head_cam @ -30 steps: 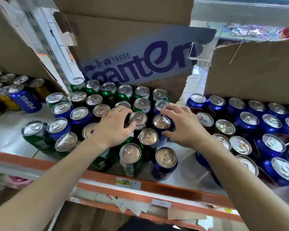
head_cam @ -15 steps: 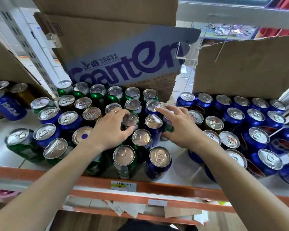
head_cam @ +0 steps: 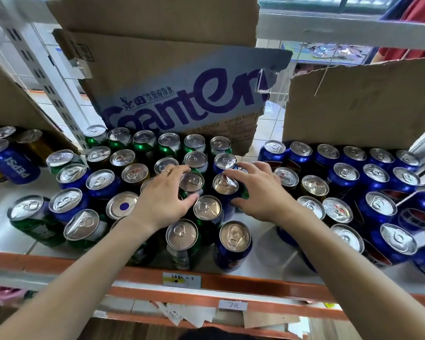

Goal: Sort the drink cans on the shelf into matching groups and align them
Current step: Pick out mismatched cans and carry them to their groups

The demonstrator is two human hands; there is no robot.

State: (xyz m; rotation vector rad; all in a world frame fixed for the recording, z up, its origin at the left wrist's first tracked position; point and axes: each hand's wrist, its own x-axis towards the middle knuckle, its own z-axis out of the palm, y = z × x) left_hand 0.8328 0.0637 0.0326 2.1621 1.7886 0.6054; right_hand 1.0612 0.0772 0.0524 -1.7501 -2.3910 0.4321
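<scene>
Two paper price tags [head_cam: 181, 280] sit on the orange metal shelf edge [head_cam: 59, 265]. Behind them, among crowded aluminium drink cans [head_cam: 234, 238], the left hand [head_cam: 162, 200] grips one green can [head_cam: 191, 182] and the right hand [head_cam: 258, 195] one blue can [head_cam: 225, 184]. Six green back-row cans [head_cam: 169, 141] line a printed cardboard box [head_cam: 182, 77].

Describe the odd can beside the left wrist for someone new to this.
Below the cardboard box with purple lettering stands a mixed cluster of green and blue cans. Just left of the wrist of the left hand, one can shows a plain tabless end with a blue dot.
</scene>
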